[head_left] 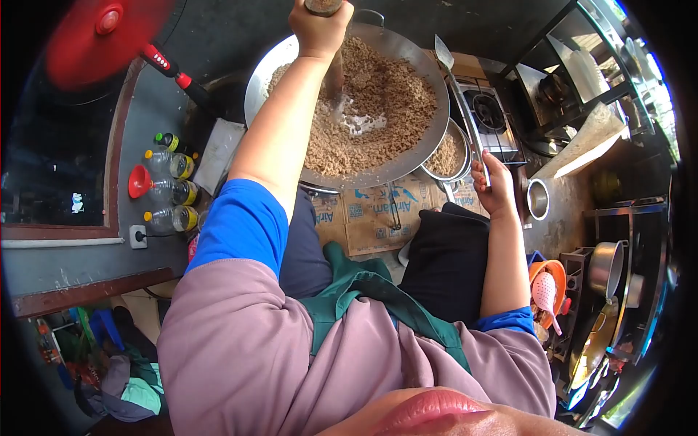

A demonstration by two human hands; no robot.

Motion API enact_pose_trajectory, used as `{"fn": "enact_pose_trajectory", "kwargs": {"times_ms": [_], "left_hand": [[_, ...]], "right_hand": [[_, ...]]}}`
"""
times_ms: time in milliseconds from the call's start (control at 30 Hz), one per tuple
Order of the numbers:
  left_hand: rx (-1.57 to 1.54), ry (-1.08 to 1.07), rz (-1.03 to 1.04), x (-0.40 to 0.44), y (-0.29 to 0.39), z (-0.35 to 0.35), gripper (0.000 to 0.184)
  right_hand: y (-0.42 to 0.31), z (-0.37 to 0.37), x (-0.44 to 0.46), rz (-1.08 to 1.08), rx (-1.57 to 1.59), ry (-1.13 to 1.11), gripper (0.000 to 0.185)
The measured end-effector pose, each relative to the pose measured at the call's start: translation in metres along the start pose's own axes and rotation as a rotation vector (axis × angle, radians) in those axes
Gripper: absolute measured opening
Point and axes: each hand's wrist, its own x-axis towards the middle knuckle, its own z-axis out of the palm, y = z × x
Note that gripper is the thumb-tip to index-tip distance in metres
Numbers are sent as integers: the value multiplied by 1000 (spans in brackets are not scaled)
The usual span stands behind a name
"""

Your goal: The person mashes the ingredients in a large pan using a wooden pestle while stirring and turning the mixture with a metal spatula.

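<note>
A wide metal wok (258, 91) holds a brown crumbly mass (392, 138), with bare metal showing in its middle. My left hand (320, 30) is closed round a thick wooden pestle (335, 76), whose lower end reaches into the wok. To the right of the wok, my right hand (496, 183) grips the near end of a long metal spatula (465, 109); its blade points away from me, outside the rim. Beneath the spatula, a smaller pan (466, 163) holds more of the brown crumbs.
A gas stove (491, 112) stands right of the wok, near a metal pot (538, 199). Several bottles (171, 190) and a red funnel (139, 182) stand left, below a red fan (109, 22). Flattened cardboard (371, 221) lies before me. An orange basin (556, 276) is at right.
</note>
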Motion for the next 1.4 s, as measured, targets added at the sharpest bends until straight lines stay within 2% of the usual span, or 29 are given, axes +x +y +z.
{"fn": "enact_pose_trajectory", "kwargs": {"times_ms": [200,367,500,567,600,667,767,800,900,1000,1100,1200,1300,1367,1400], "left_hand": [[18,-101,-77,10,13,-9,25],[-36,-44,-109,-1,-5,-14,23],[-25,-82,-129,22,31,-23,24],[23,-62,-139,23,35,-23,24],[127,-45,-77,16,25,-22,26],[104,-32,-67,3,6,-24,27],[67,25,-31,15,17,-29,25],[21,-53,-71,23,25,-36,25],[92,19,-72,31,39,-40,27],[163,-27,-99,15,6,-44,30],[141,99,-24,14,0,-42,29],[53,-109,-179,29,34,-51,30],[73,-124,-141,25,16,-50,30],[50,-73,-97,3,-13,-48,29],[62,-41,-100,3,-6,-47,28]], "right_hand": [[1,-2,1,7,23,2,16],[0,2,0,10,-13,27,15],[1,-1,0,9,-4,-5,15],[0,1,-3,-2,-20,-3,14],[1,0,-2,-8,-23,-10,15],[4,-2,-1,-9,-21,13,15],[2,-7,4,3,15,14,15],[4,-10,4,14,37,11,15],[3,-10,4,10,19,23,15],[4,-12,6,10,21,13,15],[5,-14,8,26,39,-3,15],[4,-10,5,13,30,22,15],[5,-12,8,28,27,32,16],[6,-7,6,20,1,54,16],[5,-5,6,17,-14,64,16]]}}
